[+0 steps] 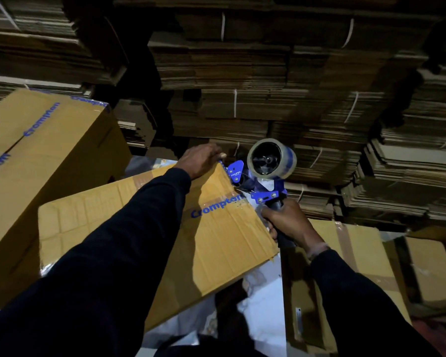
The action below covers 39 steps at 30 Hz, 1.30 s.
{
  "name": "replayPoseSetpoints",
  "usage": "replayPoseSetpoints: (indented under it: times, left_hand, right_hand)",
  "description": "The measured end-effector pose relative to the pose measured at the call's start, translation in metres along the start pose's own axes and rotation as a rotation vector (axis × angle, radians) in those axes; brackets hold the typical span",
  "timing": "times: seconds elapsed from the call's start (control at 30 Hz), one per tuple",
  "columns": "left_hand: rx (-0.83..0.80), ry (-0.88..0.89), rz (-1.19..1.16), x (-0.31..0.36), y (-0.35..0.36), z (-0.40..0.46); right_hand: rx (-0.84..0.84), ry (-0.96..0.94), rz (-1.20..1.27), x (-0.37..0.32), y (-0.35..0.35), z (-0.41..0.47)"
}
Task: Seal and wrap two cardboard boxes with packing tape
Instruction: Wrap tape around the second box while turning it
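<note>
Cardboard box [144,228], stiff and likely light, was steadied at mid-frame by the left hand [200,161] curled over its far corner while the right hand [289,225] gripped the tape dispenser [265,173]

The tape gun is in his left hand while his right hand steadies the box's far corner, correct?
Not quite, the hands are swapped. The head view shows the right hand gripping the tape gun, while the left hand steadies the box's far corner.

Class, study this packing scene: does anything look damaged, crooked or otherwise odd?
The cardboard box being taped lies askew, and its top is ribbed with creases. The left hand holds its far corner while the right hand grips the tape dispenser at its edge.
</note>
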<state>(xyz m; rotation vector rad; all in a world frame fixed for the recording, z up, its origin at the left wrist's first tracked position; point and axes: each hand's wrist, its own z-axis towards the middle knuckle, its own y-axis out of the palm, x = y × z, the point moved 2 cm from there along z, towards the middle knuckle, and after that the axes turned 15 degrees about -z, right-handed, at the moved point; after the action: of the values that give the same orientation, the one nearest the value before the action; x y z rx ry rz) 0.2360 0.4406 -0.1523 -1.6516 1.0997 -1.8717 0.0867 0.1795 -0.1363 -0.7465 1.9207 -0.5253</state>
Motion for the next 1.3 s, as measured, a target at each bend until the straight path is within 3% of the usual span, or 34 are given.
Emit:
replayPoseSetpoints:
  times: [0.77, 1.13, 1.3]
  left_hand:
    - [0.095, 0.044, 0.018, 0.004, 0.001, 0.001]
    - [0.1, 0.031, 0.015, 0.006, 0.001, 0.0]
    - [0.13, 0.22, 0.156, 0.006, 0.006, -0.004]
  right_hand:
    - [0.001, -0.039, -0.122, 0.04, -0.019, -0.075]
    - [0.021, 0.056, -0.108, 0.076, -0.022, -0.115]
    - [0.025, 0.043, -0.118, 0.077, -0.021, -0.119]
